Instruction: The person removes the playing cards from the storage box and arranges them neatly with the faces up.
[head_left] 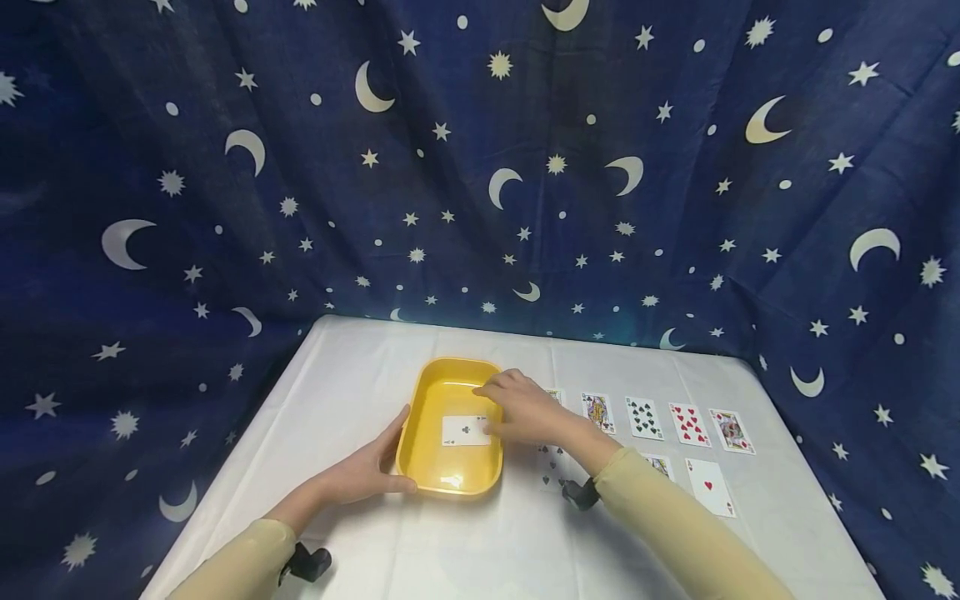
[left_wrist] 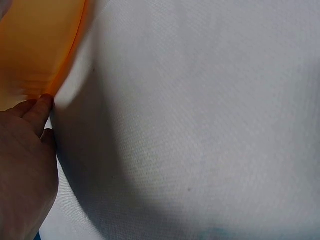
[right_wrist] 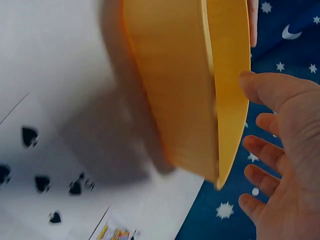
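A yellow tray (head_left: 450, 479) stands on the white table. In it lies an ace of clubs (head_left: 456, 432), face up, its right end beneath the right hand in the head view. My left hand (head_left: 363, 468) rests against the tray's outside at the near left, fingers along the side and thumb at the near corner. The left wrist view shows its fingertips right at the orange-lit tray wall (left_wrist: 60, 75). Over the tray's right rim reaches my right hand (head_left: 528, 410). Its fingers are spread and loosely bent, with nothing between them in the right wrist view.
Right of the tray lie face-up cards in two rows. The far row includes a black-suited number card (head_left: 643, 417), a red hearts card (head_left: 689, 426) and face cards. Nearer are an ace of hearts (head_left: 709, 487) and a partly hidden spades card (head_left: 551, 471). A starry curtain (head_left: 480, 167) hangs behind.
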